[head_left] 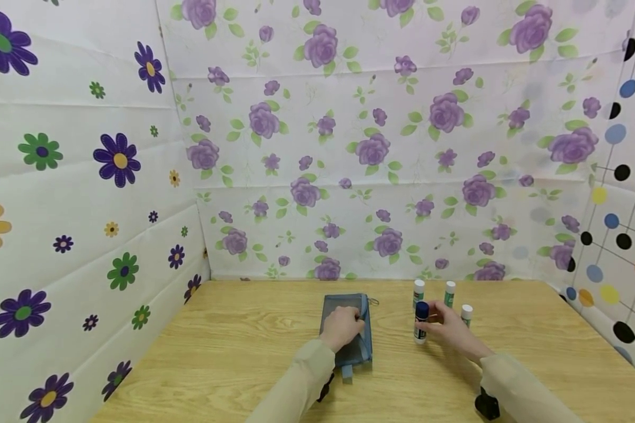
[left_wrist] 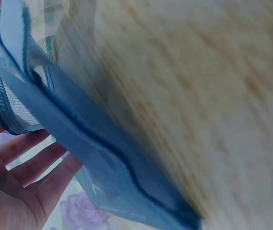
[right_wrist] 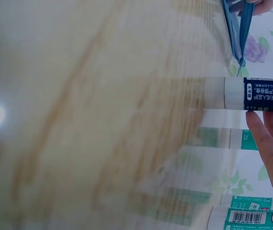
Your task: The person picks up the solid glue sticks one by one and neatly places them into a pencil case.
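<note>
Navy-labelled tube [right_wrist: 268, 94], its upper end beyond the right-wrist view's right edge

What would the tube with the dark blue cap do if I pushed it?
The tube would probably tip over, since it stands tall on a narrow base. Once lying down, it might roll, because its sides look round. Right now the right hand holds it, which would likely keep it steady.

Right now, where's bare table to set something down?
Bare: table left of the blue pouch; narrower strip between pouch and navy-capped glue stick; right of the white-capped glue sticks, toward the dotted sheet. Crowded: around the right hand.
</note>
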Demonstrator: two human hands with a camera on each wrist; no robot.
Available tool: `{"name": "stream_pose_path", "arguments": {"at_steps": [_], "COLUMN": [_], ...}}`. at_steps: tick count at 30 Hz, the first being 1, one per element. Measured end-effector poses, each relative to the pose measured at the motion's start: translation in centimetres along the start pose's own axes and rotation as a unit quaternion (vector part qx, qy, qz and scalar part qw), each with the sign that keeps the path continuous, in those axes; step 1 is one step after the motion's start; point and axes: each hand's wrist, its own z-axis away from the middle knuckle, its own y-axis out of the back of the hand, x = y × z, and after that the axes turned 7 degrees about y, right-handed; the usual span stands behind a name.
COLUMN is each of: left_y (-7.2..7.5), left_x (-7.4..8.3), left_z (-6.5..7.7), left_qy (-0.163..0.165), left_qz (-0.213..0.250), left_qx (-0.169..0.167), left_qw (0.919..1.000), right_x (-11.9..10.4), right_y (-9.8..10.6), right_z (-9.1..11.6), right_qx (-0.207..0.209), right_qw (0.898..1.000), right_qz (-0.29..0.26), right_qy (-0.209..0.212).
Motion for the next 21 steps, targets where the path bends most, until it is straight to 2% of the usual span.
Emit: {"name": "stream_pose_path", "arguments": {"at_steps": [9,21], "left_y": [0.3,0.6], "left_x": [0.0,-0.3], "left_z": [0.2,0.4], "left_qy": [0.011,0.015], "left_qz": [0.046,0.096], "left_qx": [-0.006,-0.001], "left_qw": [0.9989,0.9953], "right_x": [-0.3,-1.1], "right_y": [-0.2,-0.7], "right_z": [0.0,-0.6], "right_qx": [0.005,0.009], "right_qw": [1.0,0.999], "right_qz": [0.009,0.041], "right_qy": [-0.012,0.019]}}
